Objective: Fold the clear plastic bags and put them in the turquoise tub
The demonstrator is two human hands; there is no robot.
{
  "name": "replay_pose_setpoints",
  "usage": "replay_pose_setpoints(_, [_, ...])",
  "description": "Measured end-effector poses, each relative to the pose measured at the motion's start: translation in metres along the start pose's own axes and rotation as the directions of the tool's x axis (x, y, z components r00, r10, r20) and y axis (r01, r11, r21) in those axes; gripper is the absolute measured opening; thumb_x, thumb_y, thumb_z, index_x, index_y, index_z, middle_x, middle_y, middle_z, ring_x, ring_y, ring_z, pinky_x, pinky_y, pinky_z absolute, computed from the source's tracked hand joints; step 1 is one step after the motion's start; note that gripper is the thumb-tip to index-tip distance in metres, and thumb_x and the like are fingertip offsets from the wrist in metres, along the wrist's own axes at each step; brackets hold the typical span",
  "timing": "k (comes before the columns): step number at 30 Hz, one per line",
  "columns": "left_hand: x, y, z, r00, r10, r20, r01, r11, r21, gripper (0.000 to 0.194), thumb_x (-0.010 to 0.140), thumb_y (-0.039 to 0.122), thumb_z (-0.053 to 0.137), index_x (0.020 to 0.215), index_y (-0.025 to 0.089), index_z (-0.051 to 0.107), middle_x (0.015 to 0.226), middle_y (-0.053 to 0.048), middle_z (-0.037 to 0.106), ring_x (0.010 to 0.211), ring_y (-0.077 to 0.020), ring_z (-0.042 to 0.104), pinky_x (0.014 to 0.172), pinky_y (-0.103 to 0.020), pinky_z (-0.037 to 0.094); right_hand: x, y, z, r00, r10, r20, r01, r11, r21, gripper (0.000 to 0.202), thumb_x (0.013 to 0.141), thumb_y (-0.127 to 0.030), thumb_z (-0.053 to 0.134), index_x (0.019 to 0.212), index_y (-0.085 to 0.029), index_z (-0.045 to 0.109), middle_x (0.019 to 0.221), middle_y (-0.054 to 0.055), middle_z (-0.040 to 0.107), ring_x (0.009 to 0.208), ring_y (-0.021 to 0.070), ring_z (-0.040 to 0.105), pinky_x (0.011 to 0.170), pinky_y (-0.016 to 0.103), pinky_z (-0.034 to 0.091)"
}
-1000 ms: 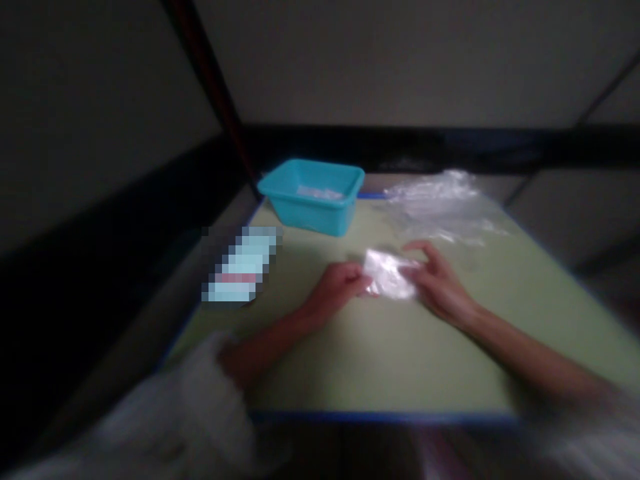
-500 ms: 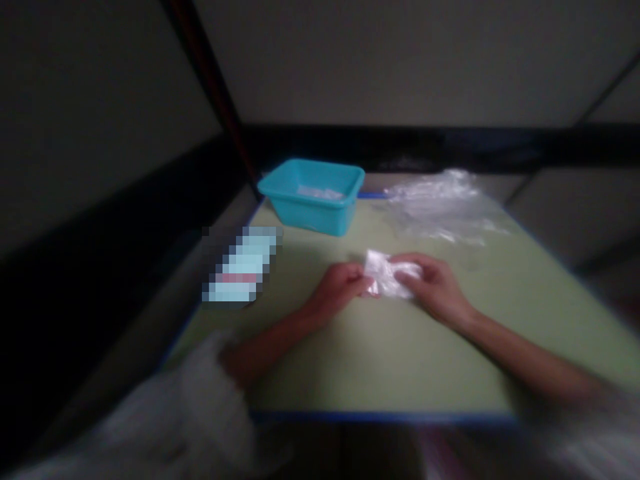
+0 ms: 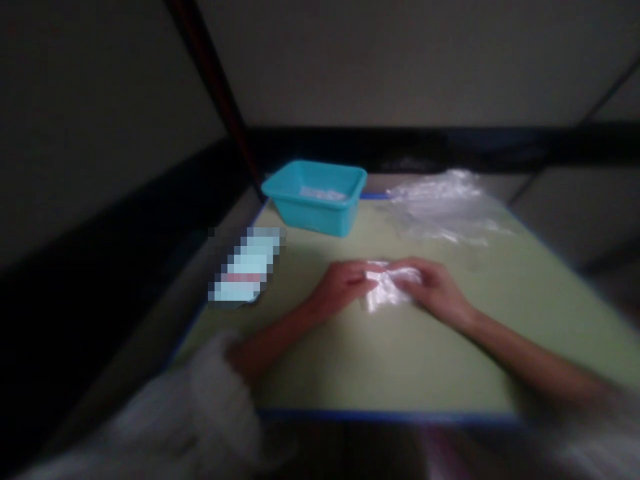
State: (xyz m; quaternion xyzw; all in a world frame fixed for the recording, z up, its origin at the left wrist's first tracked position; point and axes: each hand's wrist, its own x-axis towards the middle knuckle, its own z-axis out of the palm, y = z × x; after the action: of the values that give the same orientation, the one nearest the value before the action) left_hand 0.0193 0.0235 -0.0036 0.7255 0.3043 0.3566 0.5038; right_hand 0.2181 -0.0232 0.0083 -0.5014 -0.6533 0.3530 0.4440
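Between my two hands is a small, shiny, crinkled clear plastic bag (image 3: 386, 293), folded down to a packet. My left hand (image 3: 347, 283) pinches its left side with thumb and fingers. On the right side, my right hand (image 3: 433, 285) grips it, the thumb over the near face and the fingers behind. Both hands are over the middle of the pale green table (image 3: 390, 373). Whether anything lies inside the folded plastic cannot be made out.
A turquoise plastic basin (image 3: 315, 217) stands at the back left with some clear or whitish plastic (image 3: 323, 193) inside. Loose clear plastic bags (image 3: 445, 203) lie in a pile at the back right. A pixelated phone-like object (image 3: 250, 267) rests near the table's left edge.
The plastic's upper left corner, which stood up before, is now down, and more plastic shows below my thumbs. My left fingers have moved over its top edge. Both hands still hold it.
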Motion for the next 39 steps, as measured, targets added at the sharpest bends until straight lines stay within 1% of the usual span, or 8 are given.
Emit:
replay_pose_setpoints(6, [0.000, -0.002, 0.000, 0.999, -0.026, 0.026, 0.026, 0.999, -0.031, 0.029, 0.072, 0.023, 0.067, 0.100, 0.015, 0.072, 0.119, -0.011, 0.064, 0.100, -0.0239, 0.066, 0.083, -0.031, 0.054, 0.001, 0.001, -0.001, 0.999, -0.037, 0.022, 0.038, 0.998, -0.045, 0.019, 0.077, -0.030, 0.063, 0.089, -0.017, 0.070, 0.084, 0.006, 0.071, 0.070, 0.0170, 0.062, 0.060, 0.028, 0.048])
replay_pose_setpoints(12, [-0.001, 0.002, -0.001, 0.997, -0.080, 0.020, 0.081, 0.995, -0.053, 0.037, 0.070, 0.022, 0.068, 0.107, 0.014, 0.070, 0.119, -0.011, 0.064, 0.095, -0.0230, 0.067, 0.077, -0.029, 0.055, 0.000, 0.001, 0.000, 0.999, -0.046, 0.012, 0.047, 0.998, -0.048, 0.018, 0.076, -0.029, 0.064, 0.089, -0.018, 0.070, 0.085, 0.005, 0.070, 0.072, 0.0176, 0.062, 0.061, 0.029, 0.048])
replay_pose_setpoints(18, [-0.002, 0.006, -0.002, 0.992, -0.127, 0.018, 0.127, 0.992, -0.022, 0.045, 0.070, 0.022, 0.068, 0.114, 0.015, 0.066, 0.098, -0.009, 0.072, 0.076, -0.0189, 0.068, 0.062, -0.024, 0.053, 0.000, 0.001, 0.001, 0.999, -0.041, -0.024, 0.040, 0.998, -0.047, 0.017, 0.074, -0.029, 0.066, 0.088, -0.019, 0.070, 0.083, 0.005, 0.070, 0.071, 0.0190, 0.062, 0.060, 0.030, 0.049])
replay_pose_setpoints(23, [-0.002, 0.005, -0.002, 0.989, -0.143, 0.043, 0.144, 0.989, -0.042, 0.053, 0.068, 0.023, 0.069, 0.120, 0.012, 0.062, 0.085, -0.008, 0.073, 0.073, -0.0190, 0.067, 0.060, -0.024, 0.050, 0.000, 0.000, 0.000, 0.999, -0.032, -0.017, 0.031, 0.998, -0.055, 0.020, 0.073, -0.027, 0.067, 0.091, -0.019, 0.070, 0.085, 0.005, 0.070, 0.069, 0.0183, 0.062, 0.059, 0.030, 0.050])
replay_pose_setpoints(26, [-0.002, 0.008, -0.003, 0.985, -0.164, 0.045, 0.165, 0.986, -0.013, 0.054, 0.067, 0.021, 0.069, 0.120, 0.013, 0.062, 0.075, -0.004, 0.072, 0.061, -0.0149, 0.062, 0.052, -0.020, 0.045, 0.000, 0.001, 0.000, 1.000, -0.024, -0.003, 0.024, 0.999, -0.033, 0.023, 0.072, -0.027, 0.068, 0.094, -0.018, 0.070, 0.085, 0.005, 0.070, 0.067, 0.0176, 0.062, 0.059, 0.030, 0.050])
replay_pose_setpoints(31, [-0.002, 0.014, -0.006, 0.981, -0.190, 0.035, 0.190, 0.982, -0.002, 0.055, 0.065, 0.018, 0.070, 0.119, 0.012, 0.063, 0.053, 0.003, 0.061, 0.046, -0.0074, 0.048, 0.044, -0.016, 0.032, 0.001, 0.002, 0.000, 1.000, -0.030, -0.004, 0.030, 0.999, 0.014, 0.028, 0.071, -0.026, 0.069, 0.098, -0.019, 0.070, 0.093, 0.006, 0.071, 0.078, 0.0203, 0.065, 0.067, 0.033, 0.052])
replay_pose_setpoints(34, [-0.002, 0.016, -0.007, 0.979, -0.200, 0.049, 0.201, 0.979, -0.028, 0.059, 0.065, 0.018, 0.070, 0.122, 0.012, 0.060, 0.051, 0.004, 0.059, 0.045, -0.0072, 0.048, 0.044, -0.015, 0.031, 0.001, 0.003, 0.001, 1.000, -0.028, -0.009, 0.029, 0.999, 0.038, 0.029, 0.071, -0.026, 0.070, 0.099, -0.019, 0.070, 0.096, 0.007, 0.072, 0.081, 0.0211, 0.065, 0.070, 0.034, 0.053])
replay_pose_setpoints(39, [-0.002, 0.018, -0.009, 0.975, -0.213, 0.067, 0.218, 0.973, -0.079, 0.067, 0.065, 0.019, 0.070, 0.130, 0.012, 0.053, 0.060, 0.000, 0.066, 0.051, -0.0095, 0.055, 0.046, -0.015, 0.036, 0.003, 0.006, 0.003, 0.999, -0.036, -0.029, 0.038, 0.997, 0.063, 0.029, 0.070, -0.028, 0.071, 0.098, -0.020, 0.070, 0.095, 0.007, 0.072, 0.082, 0.0214, 0.066, 0.072, 0.035, 0.053])
